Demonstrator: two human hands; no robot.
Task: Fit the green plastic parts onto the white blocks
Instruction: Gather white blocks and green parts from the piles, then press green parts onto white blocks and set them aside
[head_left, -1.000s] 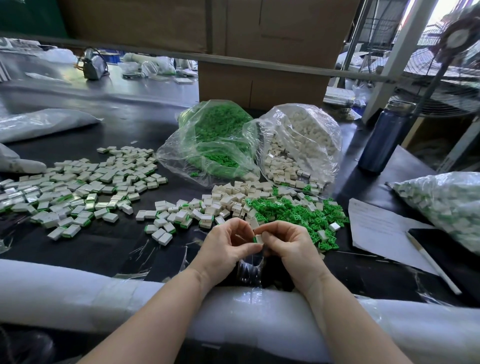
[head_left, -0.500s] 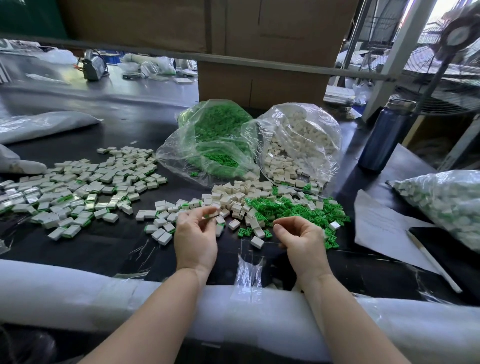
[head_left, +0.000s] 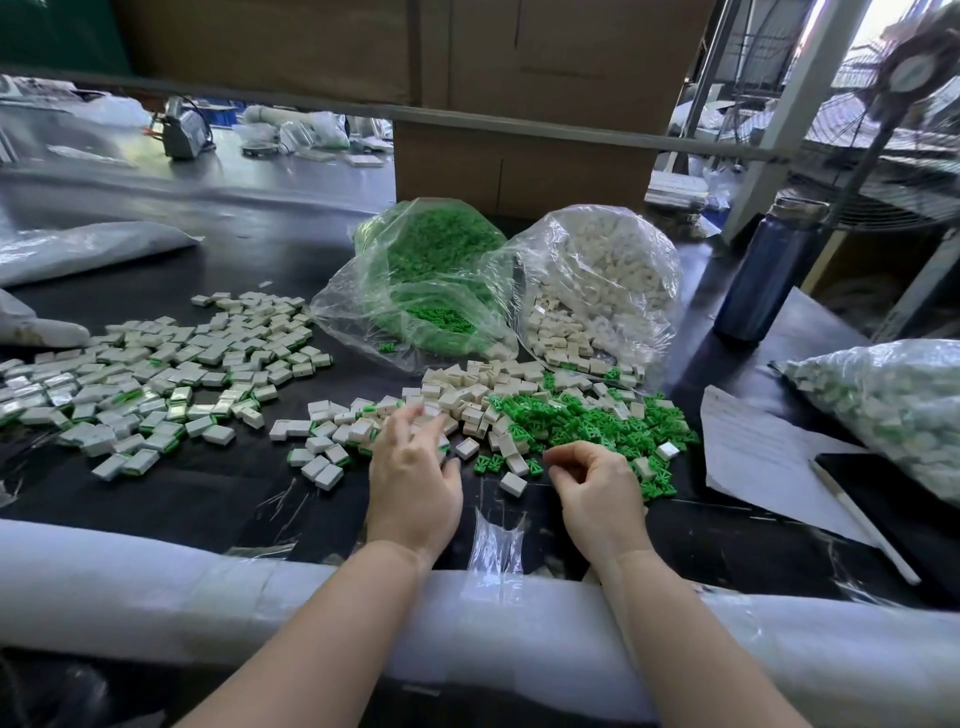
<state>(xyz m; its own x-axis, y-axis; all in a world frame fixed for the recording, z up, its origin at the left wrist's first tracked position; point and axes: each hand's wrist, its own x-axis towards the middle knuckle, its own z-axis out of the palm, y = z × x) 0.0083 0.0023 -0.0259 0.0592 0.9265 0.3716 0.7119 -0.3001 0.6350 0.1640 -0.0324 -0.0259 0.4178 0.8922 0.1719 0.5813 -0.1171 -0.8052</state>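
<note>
Just dropped a finished one, so my left hand is spread reaching at 11 o'clock over the white blocks, right hand loosely curled, pinching nothing I can see, beside the green parts.

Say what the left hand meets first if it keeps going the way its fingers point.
The left hand points forward, away from the person, fingers spread and blurred. First in that line is probably the loose white blocks at its fingertips; depth is unclear, so it may already touch them. Beyond lies the bag of green parts.
</note>
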